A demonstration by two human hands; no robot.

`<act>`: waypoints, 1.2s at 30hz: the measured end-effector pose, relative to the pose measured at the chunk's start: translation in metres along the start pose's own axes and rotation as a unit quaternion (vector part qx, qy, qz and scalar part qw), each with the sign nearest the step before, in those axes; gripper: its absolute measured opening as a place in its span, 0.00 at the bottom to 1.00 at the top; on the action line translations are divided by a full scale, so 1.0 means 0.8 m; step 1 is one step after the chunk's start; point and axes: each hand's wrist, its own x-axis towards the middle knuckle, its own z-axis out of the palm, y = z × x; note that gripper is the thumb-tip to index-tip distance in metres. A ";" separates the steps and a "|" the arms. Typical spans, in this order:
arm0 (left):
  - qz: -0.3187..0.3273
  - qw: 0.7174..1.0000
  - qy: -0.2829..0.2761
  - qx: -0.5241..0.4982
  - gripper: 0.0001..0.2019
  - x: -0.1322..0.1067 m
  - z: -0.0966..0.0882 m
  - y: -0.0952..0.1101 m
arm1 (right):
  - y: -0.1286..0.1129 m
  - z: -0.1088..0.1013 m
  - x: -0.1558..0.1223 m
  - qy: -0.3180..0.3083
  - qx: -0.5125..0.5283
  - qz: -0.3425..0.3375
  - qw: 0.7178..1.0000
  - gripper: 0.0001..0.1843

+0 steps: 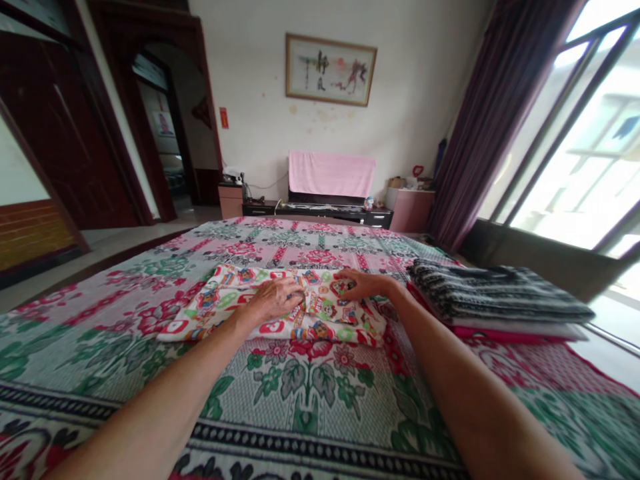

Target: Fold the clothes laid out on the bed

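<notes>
A cream garment or cloth point(320, 328) with bright cartoon prints lies folded into a wide, flat shape on the flowered bedspread point(305, 407). On its middle rests my left hand point(277, 298), palm down, the fingers laid out towards the right. My right hand point(365, 285) reaches over the far right part of the cloth. Its thumb and fingers are apart, with the print showing between them, and the fingertips touch or nearly touch the fabric. I see neither hand pinching the cloth. Small creases run through it near my left fingertips.
To the right on the bed is a stack of folded clothes point(495, 293), black-and-white striped on top, pink below. A window point(575, 133) and purple curtain point(500, 120) stand beyond it. Past the bed, a pink cloth point(331, 173) drapes a screen-like object on a low cabinet point(260, 210).
</notes>
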 end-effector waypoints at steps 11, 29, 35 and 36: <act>-0.033 0.999 -0.032 -0.009 0.15 0.004 0.001 -0.003 | -0.037 0.005 -0.042 0.052 0.017 0.045 0.997 0.40; -0.053 0.998 0.018 -0.024 0.14 -0.003 0.008 0.051 | -0.113 0.046 -0.069 0.172 -0.020 0.005 0.985 0.14; -0.037 0.998 0.054 -0.021 0.17 -0.026 0.020 0.060 | -0.107 0.062 -0.082 0.221 0.016 -0.019 0.975 0.10; -0.034 0.997 0.060 -0.021 0.17 -0.027 0.021 0.060 | -0.107 0.061 -0.083 0.222 0.018 -0.019 0.975 0.10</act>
